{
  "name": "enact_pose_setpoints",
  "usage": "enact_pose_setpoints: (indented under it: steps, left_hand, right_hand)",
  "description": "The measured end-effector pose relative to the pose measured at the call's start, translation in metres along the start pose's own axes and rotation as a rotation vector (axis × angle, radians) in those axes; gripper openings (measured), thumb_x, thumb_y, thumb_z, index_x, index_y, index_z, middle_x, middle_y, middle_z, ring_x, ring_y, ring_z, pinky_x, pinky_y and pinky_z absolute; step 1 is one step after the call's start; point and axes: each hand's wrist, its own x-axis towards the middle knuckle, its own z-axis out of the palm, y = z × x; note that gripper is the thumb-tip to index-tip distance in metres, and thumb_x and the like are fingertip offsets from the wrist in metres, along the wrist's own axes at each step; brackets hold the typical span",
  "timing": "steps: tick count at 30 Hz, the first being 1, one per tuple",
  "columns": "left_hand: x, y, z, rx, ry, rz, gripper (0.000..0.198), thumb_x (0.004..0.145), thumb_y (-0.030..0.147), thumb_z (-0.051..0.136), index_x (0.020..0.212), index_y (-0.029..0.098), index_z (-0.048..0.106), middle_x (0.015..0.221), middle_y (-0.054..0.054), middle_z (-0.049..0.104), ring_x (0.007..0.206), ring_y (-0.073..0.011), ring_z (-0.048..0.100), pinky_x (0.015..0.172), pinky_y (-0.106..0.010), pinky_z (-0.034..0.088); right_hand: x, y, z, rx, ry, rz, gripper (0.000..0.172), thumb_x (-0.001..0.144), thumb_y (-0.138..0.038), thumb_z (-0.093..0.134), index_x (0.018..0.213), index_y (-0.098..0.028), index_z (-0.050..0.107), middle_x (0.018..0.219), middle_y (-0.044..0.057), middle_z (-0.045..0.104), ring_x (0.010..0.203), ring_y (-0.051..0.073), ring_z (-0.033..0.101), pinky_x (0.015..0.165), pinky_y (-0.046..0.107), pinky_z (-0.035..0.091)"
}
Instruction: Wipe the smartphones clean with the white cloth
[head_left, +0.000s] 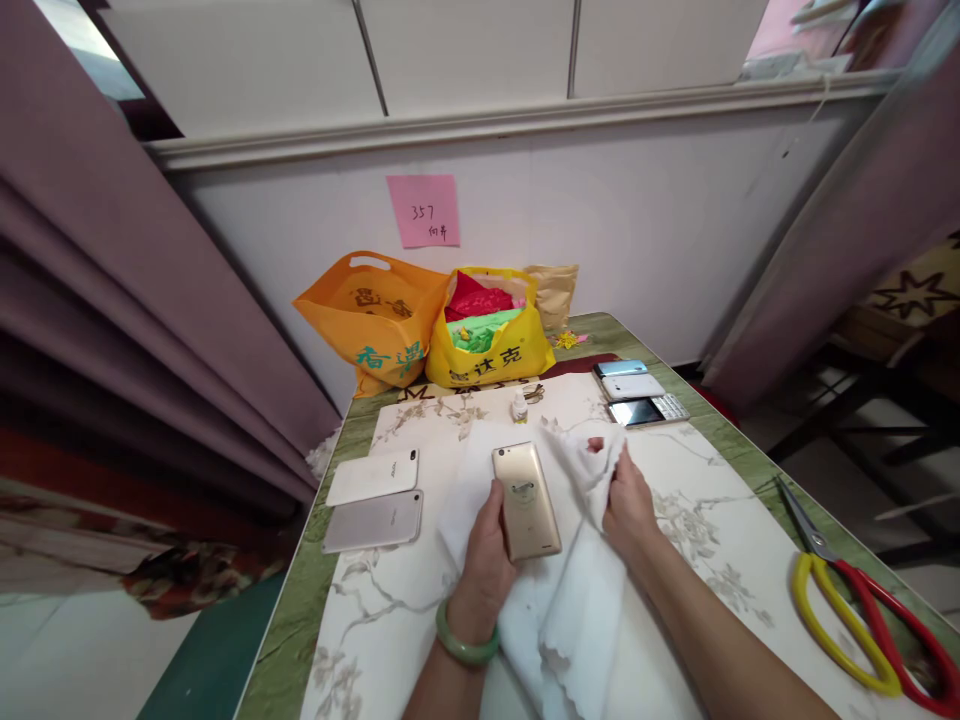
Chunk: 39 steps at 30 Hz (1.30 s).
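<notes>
Head view: left hand (487, 545) grips gold phone (526, 500); right hand (628, 505) bunches white cloth (581, 600) alongside.

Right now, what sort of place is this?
Probably a home room used as a workstation: curtains beside the covered table, shopping bags by the wall, a gold phone in the left hand, a cloth in the right hand.

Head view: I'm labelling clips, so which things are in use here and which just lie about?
In use: gold phone in the left hand; white cloth pinched by the right hand.
Lying about: white phone; silver phone; three phones at the back right; scissors; orange bag; yellow bag.
</notes>
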Motion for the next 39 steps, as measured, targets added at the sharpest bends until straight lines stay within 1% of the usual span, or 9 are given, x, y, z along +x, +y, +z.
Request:
enact_pose_setpoints:
  steps: [5, 8, 12, 16, 21, 23, 28, 32, 39]
  left_hand:
    - [-0.004, -0.004, 0.002, 0.203, -0.096, 0.135, 0.042, 0.081, 0.049, 0.065, 0.097, 0.011, 0.069, 0.090, -0.008, 0.072, 0.078, -0.0171, 0.064, 0.073, -0.027, 0.050]
    - [-0.006, -0.002, 0.002, 0.269, -0.098, 0.187, 0.035, 0.079, 0.047, 0.067, 0.083, 0.013, 0.066, 0.073, -0.002, 0.066, 0.064, -0.0125, 0.057, 0.062, -0.024, 0.046]
    - [-0.004, -0.001, 0.003, 0.356, -0.106, 0.172, 0.035, 0.074, 0.047, 0.072, 0.083, 0.014, 0.064, 0.067, 0.000, 0.062, 0.057, -0.0109, 0.054, 0.056, -0.022, 0.044]
    - [-0.002, 0.000, 0.005, 0.373, -0.071, 0.199, 0.037, 0.071, 0.047, 0.074, 0.080, 0.014, 0.063, 0.065, 0.000, 0.062, 0.053, -0.0100, 0.052, 0.053, -0.022, 0.043]
    - [-0.003, -0.002, 0.003, 0.378, -0.089, 0.175, 0.037, 0.071, 0.049, 0.073, 0.078, 0.013, 0.064, 0.060, 0.001, 0.059, 0.050, -0.0099, 0.050, 0.050, -0.022, 0.041]
    - [-0.002, -0.004, 0.003, 0.400, -0.099, 0.190, 0.036, 0.073, 0.048, 0.072, 0.078, 0.013, 0.065, 0.059, 0.001, 0.058, 0.050, -0.0097, 0.050, 0.050, -0.022, 0.040]
    - [0.002, -0.007, 0.001, 0.324, -0.061, 0.289, 0.035, 0.075, 0.045, 0.072, 0.091, 0.014, 0.069, 0.073, -0.002, 0.066, 0.063, -0.0125, 0.057, 0.060, -0.022, 0.045]
    - [0.003, -0.005, -0.004, 0.317, -0.059, 0.273, 0.035, 0.072, 0.042, 0.074, 0.092, 0.014, 0.070, 0.069, -0.001, 0.064, 0.061, -0.0116, 0.054, 0.059, -0.022, 0.043]
    - [0.003, -0.002, -0.003, 0.399, -0.125, 0.275, 0.037, 0.070, 0.049, 0.074, 0.075, 0.012, 0.068, 0.060, 0.001, 0.059, 0.054, -0.0093, 0.048, 0.052, -0.021, 0.037]
  right_hand:
    - [-0.028, 0.000, 0.020, -0.032, -0.342, 0.046, 0.039, 0.078, -0.052, 0.069, 0.103, -0.023, 0.063, 0.093, 0.003, 0.068, 0.084, 0.019, 0.063, 0.075, 0.029, 0.053]
    - [-0.034, -0.002, 0.021, -0.067, -0.413, 0.052, 0.038, 0.075, -0.049, 0.073, 0.099, -0.022, 0.062, 0.086, 0.001, 0.066, 0.076, 0.017, 0.061, 0.069, 0.027, 0.050]
    - [-0.035, -0.001, 0.019, -0.172, -0.398, 0.037, 0.037, 0.073, -0.052, 0.073, 0.084, -0.018, 0.062, 0.073, 0.001, 0.063, 0.064, 0.015, 0.055, 0.058, 0.025, 0.045]
    - [-0.033, 0.003, 0.019, -0.198, -0.352, 0.005, 0.039, 0.075, -0.052, 0.070, 0.093, -0.019, 0.062, 0.063, -0.003, 0.057, 0.054, 0.013, 0.049, 0.051, 0.024, 0.040]
    - [-0.023, -0.001, 0.015, -0.047, 0.026, -0.089, 0.039, 0.078, -0.055, 0.065, 0.097, -0.021, 0.059, 0.083, 0.000, 0.065, 0.072, 0.016, 0.059, 0.067, 0.027, 0.049]
    - [-0.025, -0.007, 0.015, -0.061, 0.070, -0.148, 0.041, 0.082, -0.058, 0.058, 0.103, -0.022, 0.058, 0.095, 0.003, 0.066, 0.084, 0.018, 0.062, 0.076, 0.029, 0.050]
    - [-0.043, -0.012, 0.023, -0.134, -0.324, -0.156, 0.037, 0.087, -0.053, 0.056, 0.106, -0.022, 0.058, 0.110, 0.008, 0.066, 0.099, 0.021, 0.062, 0.089, 0.034, 0.049]
    - [-0.046, -0.005, 0.024, -0.249, -0.375, -0.149, 0.039, 0.079, -0.048, 0.069, 0.105, -0.021, 0.058, 0.098, 0.006, 0.066, 0.090, 0.020, 0.061, 0.080, 0.030, 0.049]
    - [-0.043, -0.005, 0.021, -0.357, -0.475, -0.046, 0.036, 0.078, -0.056, 0.067, 0.078, -0.020, 0.060, 0.062, -0.003, 0.053, 0.056, 0.013, 0.047, 0.053, 0.025, 0.038]
